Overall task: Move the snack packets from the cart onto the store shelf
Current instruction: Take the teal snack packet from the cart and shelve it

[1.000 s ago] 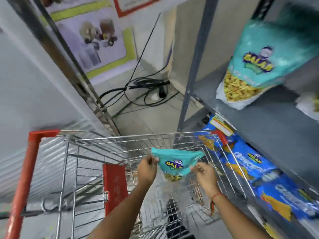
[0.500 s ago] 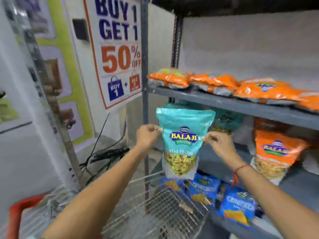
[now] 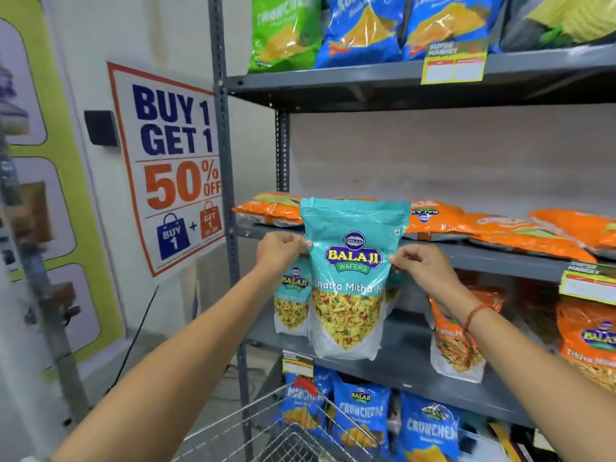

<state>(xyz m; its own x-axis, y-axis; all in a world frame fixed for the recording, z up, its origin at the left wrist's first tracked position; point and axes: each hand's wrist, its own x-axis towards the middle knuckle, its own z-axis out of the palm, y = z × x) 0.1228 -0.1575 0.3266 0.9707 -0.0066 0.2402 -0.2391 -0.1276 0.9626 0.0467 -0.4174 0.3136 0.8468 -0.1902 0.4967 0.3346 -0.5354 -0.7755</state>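
Holding a teal snack packet (image 3: 350, 278) upright in front of the grey shelf unit (image 3: 410, 361), both hands pinch it at its side edges, level with the brand logo. Left hand (image 3: 281, 251) grips the packet's left edge between thumb and fingers; right hand (image 3: 421, 266) grips the right edge the same way, a red thread (image 3: 475, 313) tied round that wrist. Packet hangs in the air, top seal level with the upper orange row, bottom edge just above the middle shelf board; whether it touches the board I cannot tell. Directly behind it, to its left, a second teal packet (image 3: 293, 301) stands upright on that same board, partly covered by the held one. To the right on the board stand orange packets (image 3: 456, 338), upright. One shelf up, more orange packets (image 3: 520, 231) lie flat. Top shelf carries a green bag (image 3: 283, 31) and blue bags (image 3: 363, 28). Lowest visible shelf holds blue bags (image 3: 361, 418) standing in a row. Wire cart (image 3: 286, 431) sits at the bottom edge of the view, below the forearms, only its rim and mesh visible. On the wall to the left, a discount poster (image 3: 173, 168).
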